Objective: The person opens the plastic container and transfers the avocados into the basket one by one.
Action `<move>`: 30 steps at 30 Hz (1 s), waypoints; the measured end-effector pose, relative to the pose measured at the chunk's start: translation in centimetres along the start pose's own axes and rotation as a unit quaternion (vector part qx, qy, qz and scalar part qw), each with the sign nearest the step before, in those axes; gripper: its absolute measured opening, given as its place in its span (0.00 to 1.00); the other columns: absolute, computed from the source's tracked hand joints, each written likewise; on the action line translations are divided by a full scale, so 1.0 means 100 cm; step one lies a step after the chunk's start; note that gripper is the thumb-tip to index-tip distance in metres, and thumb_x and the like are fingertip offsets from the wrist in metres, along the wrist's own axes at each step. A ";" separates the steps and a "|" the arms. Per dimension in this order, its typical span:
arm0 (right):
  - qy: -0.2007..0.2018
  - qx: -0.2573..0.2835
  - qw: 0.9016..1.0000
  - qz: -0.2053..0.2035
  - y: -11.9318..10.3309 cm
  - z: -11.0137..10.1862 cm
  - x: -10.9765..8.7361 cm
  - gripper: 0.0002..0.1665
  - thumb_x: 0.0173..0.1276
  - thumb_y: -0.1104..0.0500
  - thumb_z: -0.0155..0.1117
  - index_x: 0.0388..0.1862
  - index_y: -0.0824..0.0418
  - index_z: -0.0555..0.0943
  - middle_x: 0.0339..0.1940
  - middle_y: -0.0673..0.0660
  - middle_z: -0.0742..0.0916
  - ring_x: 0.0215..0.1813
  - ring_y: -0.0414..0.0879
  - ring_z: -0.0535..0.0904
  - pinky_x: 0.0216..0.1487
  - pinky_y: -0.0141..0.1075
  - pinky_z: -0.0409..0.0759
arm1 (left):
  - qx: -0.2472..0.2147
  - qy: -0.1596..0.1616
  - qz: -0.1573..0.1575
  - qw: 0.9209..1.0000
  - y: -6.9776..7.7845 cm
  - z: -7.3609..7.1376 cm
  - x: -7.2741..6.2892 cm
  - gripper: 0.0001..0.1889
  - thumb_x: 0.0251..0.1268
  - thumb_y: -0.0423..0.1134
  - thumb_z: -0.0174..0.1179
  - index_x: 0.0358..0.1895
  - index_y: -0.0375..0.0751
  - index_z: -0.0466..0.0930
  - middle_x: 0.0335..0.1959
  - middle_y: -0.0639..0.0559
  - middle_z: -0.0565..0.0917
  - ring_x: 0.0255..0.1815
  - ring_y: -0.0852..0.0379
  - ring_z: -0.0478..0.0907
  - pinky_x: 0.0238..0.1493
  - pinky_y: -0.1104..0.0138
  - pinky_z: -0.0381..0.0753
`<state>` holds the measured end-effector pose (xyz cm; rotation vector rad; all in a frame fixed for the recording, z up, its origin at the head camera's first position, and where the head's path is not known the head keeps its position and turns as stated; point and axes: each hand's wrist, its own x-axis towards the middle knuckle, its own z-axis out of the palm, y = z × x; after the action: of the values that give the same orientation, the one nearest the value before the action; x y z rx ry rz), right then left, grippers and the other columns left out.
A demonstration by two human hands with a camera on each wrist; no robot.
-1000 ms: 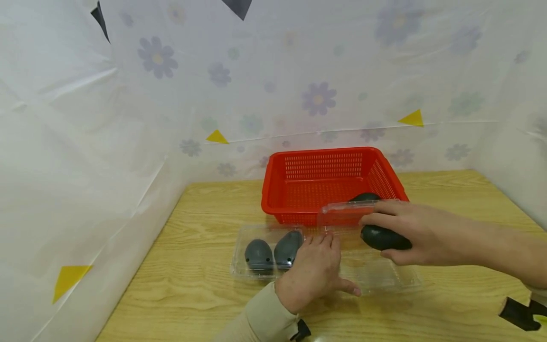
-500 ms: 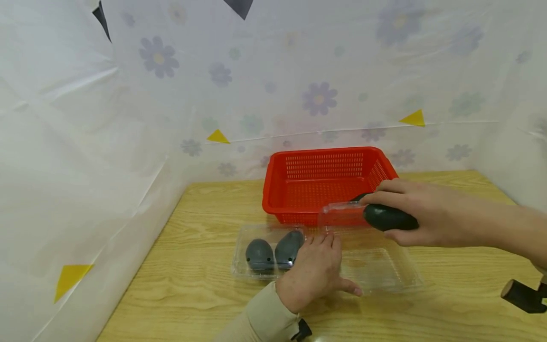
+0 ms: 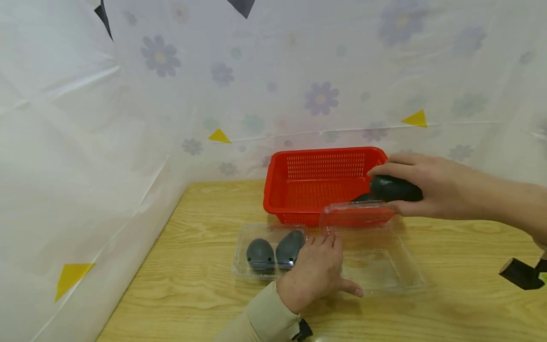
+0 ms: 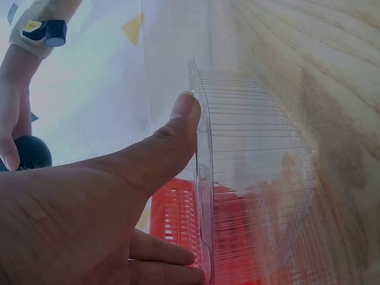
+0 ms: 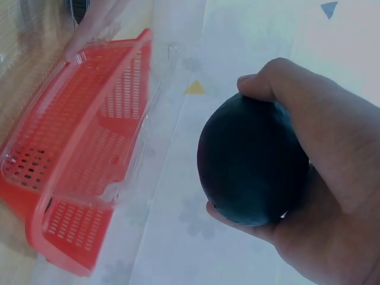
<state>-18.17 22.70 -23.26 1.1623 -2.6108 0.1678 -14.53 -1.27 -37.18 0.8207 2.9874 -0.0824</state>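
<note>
While the left hand (image 3: 318, 266) touched the 9 o'clock side of the open box (image 3: 376, 268), the right hand (image 3: 436, 183) held a dark fruit (image 3: 395, 189) up in the air. The right fingers and thumb curled round that fruit, which was near the 3 o'clock side of the red basket (image 3: 295, 212) in the head view. The left fingers lay straight, and the thumb stuck out toward 4 o'clock. The open box was see-through, and its lid (image 3: 359, 207) stood up at 12 o'clock. The basket sat toward 11 o'clock from that box. One more fruit (image 3: 363, 197) lay in the basket, near 4 o'clock. At 9 o'clock from the open box, the other box (image 3: 240, 270) had two fruits (image 3: 259, 251) in it. Both boxes and the basket stood on a wooden table (image 3: 179, 266). A pale sheet (image 3: 273, 61) with flowers hung at 12 o'clock.
</note>
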 end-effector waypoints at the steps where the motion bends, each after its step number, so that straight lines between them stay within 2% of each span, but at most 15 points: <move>1: 0.007 0.004 1.000 0.000 0.002 0.000 0.001 0.34 0.53 0.56 0.78 0.60 0.48 0.78 0.53 0.47 0.80 0.42 0.39 0.75 0.34 0.33 0.78 | -0.003 -0.003 -0.001 1.000 0.000 0.000 0.000 0.58 0.40 0.84 0.56 0.71 0.46 0.66 0.71 0.53 0.71 0.71 0.57 0.69 0.70 0.59 0.72; 6: 0.033 0.013 0.999 0.010 0.013 0.000 0.007 0.32 0.53 0.59 0.78 0.58 0.52 0.79 0.48 0.45 0.80 0.39 0.38 0.73 0.32 0.31 0.76 | -0.009 -0.008 -0.003 1.000 -0.001 -0.001 0.000 0.58 0.40 0.83 0.57 0.73 0.47 0.64 0.73 0.53 0.70 0.72 0.56 0.68 0.71 0.57 0.71; 11: 0.033 0.002 0.999 0.042 0.024 0.002 0.012 0.29 0.55 0.60 0.76 0.57 0.56 0.79 0.44 0.49 0.81 0.35 0.40 0.73 0.29 0.31 0.75 | 0.002 0.002 0.001 1.000 0.000 0.000 -0.001 0.57 0.40 0.84 0.56 0.71 0.46 0.67 0.71 0.53 0.71 0.70 0.57 0.71 0.69 0.59 0.73; 21: -0.014 0.022 0.996 0.091 0.039 0.014 0.021 0.28 0.59 0.58 0.74 0.58 0.58 0.78 0.45 0.53 0.81 0.36 0.43 0.73 0.32 0.34 0.75 | 0.007 0.011 0.013 1.000 0.000 0.001 -0.001 0.57 0.41 0.84 0.54 0.70 0.44 0.67 0.72 0.51 0.70 0.72 0.55 0.68 0.70 0.59 0.73; 30: -0.047 0.046 0.993 0.099 0.047 0.033 0.032 0.26 0.61 0.57 0.74 0.58 0.57 0.78 0.45 0.53 0.81 0.37 0.43 0.74 0.33 0.35 0.76 | 0.008 0.013 0.010 1.000 0.000 0.002 -0.001 0.56 0.42 0.84 0.55 0.69 0.45 0.68 0.69 0.52 0.72 0.70 0.56 0.70 0.69 0.59 0.73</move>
<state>-24.38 22.92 -25.39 0.9586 -2.8280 0.2840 -14.46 -1.30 -37.37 0.8606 3.0050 -0.0971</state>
